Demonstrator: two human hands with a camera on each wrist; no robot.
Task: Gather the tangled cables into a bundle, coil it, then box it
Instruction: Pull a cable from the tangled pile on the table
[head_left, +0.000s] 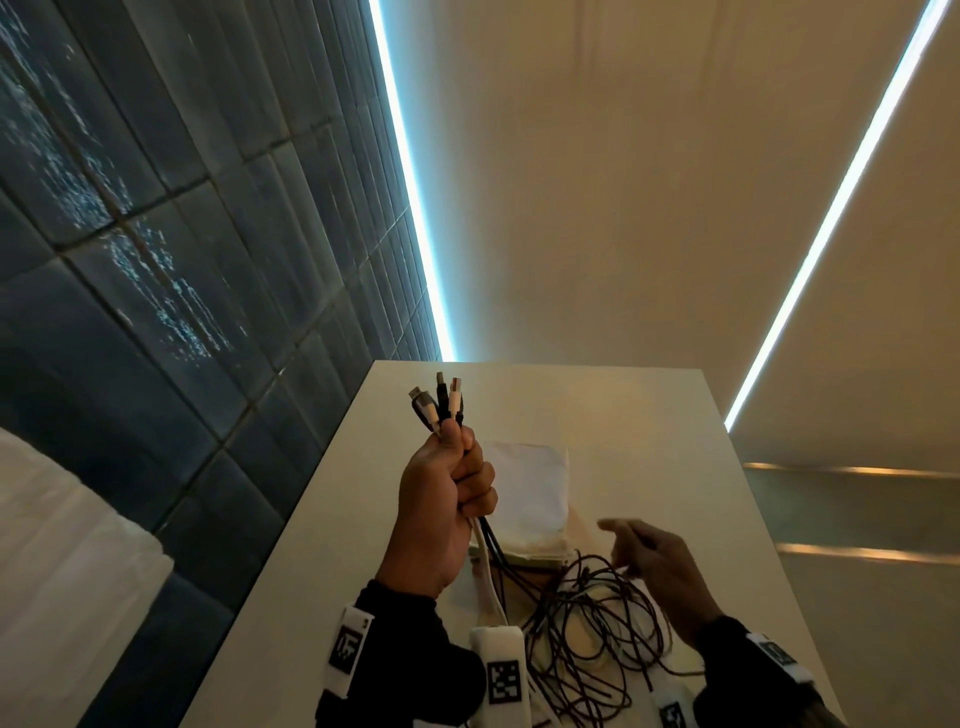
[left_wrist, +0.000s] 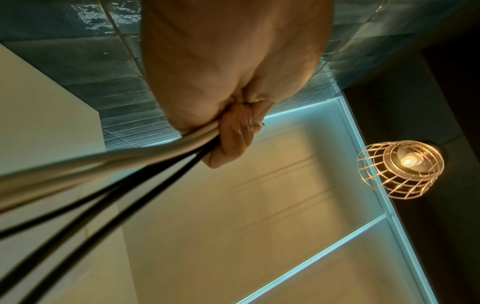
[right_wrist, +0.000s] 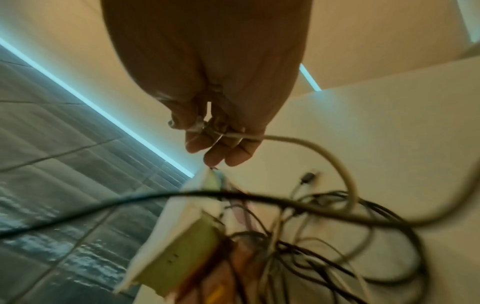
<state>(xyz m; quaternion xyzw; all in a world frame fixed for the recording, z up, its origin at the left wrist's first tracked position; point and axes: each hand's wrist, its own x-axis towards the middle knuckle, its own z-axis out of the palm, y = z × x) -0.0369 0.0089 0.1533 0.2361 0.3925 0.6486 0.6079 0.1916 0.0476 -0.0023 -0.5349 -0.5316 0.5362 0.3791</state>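
My left hand (head_left: 457, 467) is raised above the white table (head_left: 649, 415) and grips a bundle of cable ends; three plugs (head_left: 440, 402) stick up out of the fist. In the left wrist view the left hand (left_wrist: 231, 135) clasps a white cable and black cables (left_wrist: 109, 164) that hang down. A tangle of dark and white cables (head_left: 587, 639) lies on the table near me. My right hand (head_left: 631, 553) hovers over it and pinches a white cable (right_wrist: 306, 144) between its fingers (right_wrist: 200, 142). A small box (head_left: 524, 488) with its white lid up stands behind the tangle.
A dark tiled wall (head_left: 156, 260) runs along the table's left edge. Something white and soft (head_left: 57, 571) sits low at the left. A wire-cage lamp (left_wrist: 401, 168) hangs overhead. The box (right_wrist: 182, 248) sits close to the table's left edge.
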